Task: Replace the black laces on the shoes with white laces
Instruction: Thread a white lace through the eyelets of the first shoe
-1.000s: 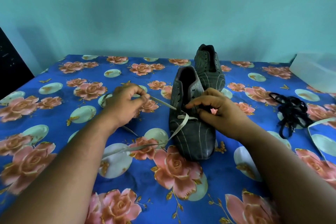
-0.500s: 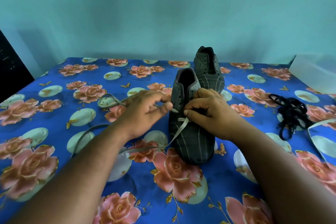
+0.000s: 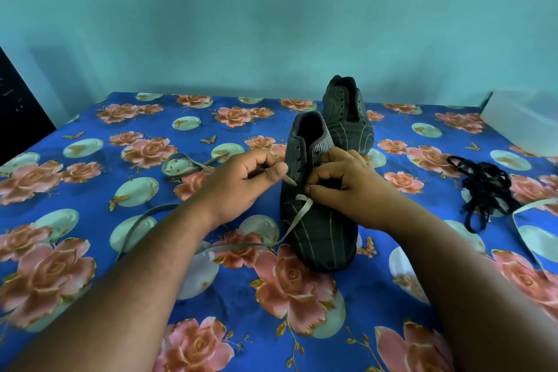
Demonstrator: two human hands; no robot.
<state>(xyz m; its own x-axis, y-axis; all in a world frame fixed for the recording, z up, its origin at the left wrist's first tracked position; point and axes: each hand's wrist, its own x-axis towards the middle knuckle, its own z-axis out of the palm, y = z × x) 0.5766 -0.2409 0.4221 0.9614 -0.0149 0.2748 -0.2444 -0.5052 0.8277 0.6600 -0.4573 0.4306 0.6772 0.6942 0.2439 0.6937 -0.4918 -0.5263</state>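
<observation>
A dark striped shoe (image 3: 317, 229) stands on the flowered cloth, toe toward me. A white lace (image 3: 297, 214) crosses its lowest eyelets and trails left over the cloth. My left hand (image 3: 241, 184) pinches the lace's tip at the shoe's left eyelet row. My right hand (image 3: 341, 181) grips the shoe's upper on its right side, fingers curled over the eyelet flap. The second shoe (image 3: 347, 118) stands behind, without a lace. A heap of black laces (image 3: 483, 187) lies at the right.
Blue flowered cloth (image 3: 120, 136) covers the table. Another white lace (image 3: 525, 214) lies at the right edge beside the black heap. A pale translucent container (image 3: 522, 121) sits at the back right. A dark object (image 3: 18, 112) stands at the far left.
My left hand has moved right, bringing the lace tip from out at the left up to the shoe's left eyelets. The lace's slack now loops on the cloth. The right hand stays on the shoe.
</observation>
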